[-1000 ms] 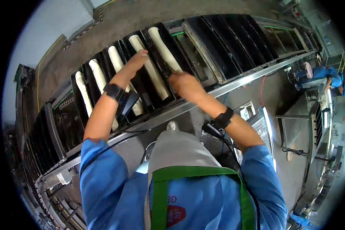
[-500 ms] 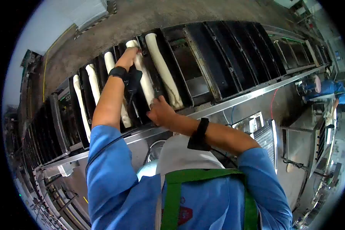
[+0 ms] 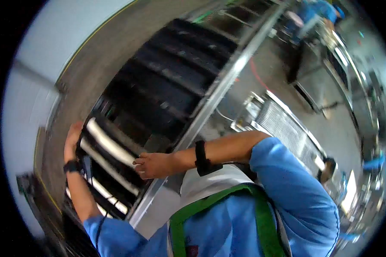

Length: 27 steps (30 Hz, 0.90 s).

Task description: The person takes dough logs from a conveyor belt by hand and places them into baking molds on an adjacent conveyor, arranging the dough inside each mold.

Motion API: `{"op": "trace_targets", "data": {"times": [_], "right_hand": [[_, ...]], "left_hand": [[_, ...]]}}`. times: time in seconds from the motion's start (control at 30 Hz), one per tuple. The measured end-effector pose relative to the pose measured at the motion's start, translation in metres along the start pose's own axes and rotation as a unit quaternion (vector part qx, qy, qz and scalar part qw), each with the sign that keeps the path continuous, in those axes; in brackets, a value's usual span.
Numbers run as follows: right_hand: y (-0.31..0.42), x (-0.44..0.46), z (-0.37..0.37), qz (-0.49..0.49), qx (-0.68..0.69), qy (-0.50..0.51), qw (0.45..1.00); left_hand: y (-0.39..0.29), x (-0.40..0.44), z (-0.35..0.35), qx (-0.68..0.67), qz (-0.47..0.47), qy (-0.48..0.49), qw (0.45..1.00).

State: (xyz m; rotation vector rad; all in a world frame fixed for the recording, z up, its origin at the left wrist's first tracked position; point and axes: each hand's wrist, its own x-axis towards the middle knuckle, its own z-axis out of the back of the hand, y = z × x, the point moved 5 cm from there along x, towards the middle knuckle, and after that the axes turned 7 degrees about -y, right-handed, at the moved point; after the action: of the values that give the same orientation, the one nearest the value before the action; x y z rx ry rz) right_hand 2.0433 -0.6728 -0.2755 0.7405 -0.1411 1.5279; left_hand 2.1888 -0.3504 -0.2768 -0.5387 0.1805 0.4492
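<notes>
Long pale dough rolls lie in black trough-like pans, and the nearest whole roll (image 3: 109, 143) runs between my two hands. My left hand (image 3: 73, 138) is at the far end of the pans, against their outer edge; blur and the angle hide its fingers. At the near end of that roll, my right hand (image 3: 154, 165) has its fingers stretched out and slightly apart, touching or just above the dough. A second dough roll (image 3: 109, 167) lies in the trough beside it. Dark bands circle both wrists, and a cable runs along my left arm.
Black pan sections (image 3: 158, 77) continue up the line beside a metal rail (image 3: 227, 85). A ribbed metal rack (image 3: 287, 128) stands right of the rail. Farther off, another person in blue (image 3: 317, 13) bends by a metal table (image 3: 313, 77).
My view has swung round, so the pans now slant differently. My left hand has gone from atop a dough roll to the pans' far edge. My right hand's fingers have straightened.
</notes>
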Motion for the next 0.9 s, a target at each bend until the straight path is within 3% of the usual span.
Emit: {"op": "trace_targets", "data": {"times": [0.03, 0.17, 0.27, 0.33, 0.47, 0.57, 0.6, 0.63, 0.67, 0.7, 0.73, 0.77, 0.8, 0.87, 0.9], "right_hand": [[-0.014, -0.018, 0.017, -0.036, -0.011, 0.003, 0.999], [-0.05, -0.11, 0.081, -0.214, -0.061, 0.007, 0.975], [-0.044, -0.194, 0.118, -0.38, -0.141, 0.004, 0.914], [-0.033, -0.262, 0.133, -0.475, -0.223, 0.058, 0.85], [0.036, -0.415, 0.161, -0.68, -0.212, 0.045, 0.701], [0.104, -0.516, 0.172, -0.771, -0.227, 0.027, 0.595], [0.134, -0.544, 0.177, -0.737, -0.29, -0.045, 0.608], [0.157, -0.559, 0.187, -0.769, -0.289, -0.012, 0.57], [0.184, -0.563, 0.203, -0.811, -0.233, -0.052, 0.535], [0.206, -0.592, 0.199, -0.793, -0.309, -0.063, 0.522], [0.228, -0.615, 0.201, -0.834, -0.252, -0.101, 0.48], [0.248, -0.631, 0.203, -0.852, -0.247, -0.119, 0.446], [0.266, -0.637, 0.207, -0.845, -0.275, -0.093, 0.449], [0.302, -0.661, 0.212, -0.905, -0.27, -0.082, 0.319], [0.32, -0.677, 0.208, -0.908, -0.272, -0.102, 0.304]], "left_hand": [[-0.039, -0.004, -0.013, -0.097, -0.037, 0.076, 0.992], [-0.199, -0.045, -0.087, -0.018, -0.196, 0.142, 0.97], [-0.261, -0.081, -0.157, 0.041, -0.297, 0.205, 0.932], [-0.284, -0.092, -0.199, 0.069, -0.38, 0.204, 0.899], [-0.312, -0.134, -0.261, 0.1, -0.387, 0.168, 0.901], [-0.325, -0.128, -0.307, 0.109, -0.382, 0.103, 0.912], [-0.325, -0.12, -0.319, 0.091, -0.404, 0.065, 0.908], [-0.329, -0.121, -0.327, 0.106, -0.373, 0.059, 0.92], [-0.335, -0.127, -0.334, 0.117, -0.342, 0.05, 0.931], [-0.333, -0.13, -0.342, 0.12, -0.292, 0.059, 0.947], [-0.34, -0.15, -0.34, 0.123, -0.225, 0.079, 0.963], [-0.333, -0.151, -0.346, 0.169, -0.22, 0.06, 0.959], [-0.332, -0.161, -0.343, 0.167, -0.177, 0.057, 0.968], [-0.324, -0.178, -0.337, 0.099, -0.131, 0.027, 0.986], [-0.319, -0.177, -0.338, 0.107, -0.193, 0.002, 0.975]]}}
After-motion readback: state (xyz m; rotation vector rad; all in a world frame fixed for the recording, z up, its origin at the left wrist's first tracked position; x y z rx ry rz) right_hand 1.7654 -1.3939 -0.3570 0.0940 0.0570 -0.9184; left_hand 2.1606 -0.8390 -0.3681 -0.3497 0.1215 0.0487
